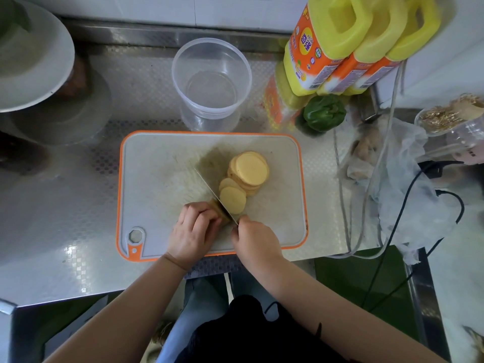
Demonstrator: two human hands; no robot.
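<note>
The cutting board [162, 179] is off-white with a bright orange rim. The potato [251, 169] is pale yellow where cut, and the knife [209, 189] is silver-grey. The bottles [327, 48] are yellow with orange labels, the pepper [324, 113] is dark green, and the counter [78, 231] is steel-grey with a fine checkered pattern.

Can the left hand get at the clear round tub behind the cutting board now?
Probably, once the left hand lets go of the yellow potato end: only bare orange-rimmed cutting board lies before the clear round plastic tub, though the steel knife juts near that path.
</note>
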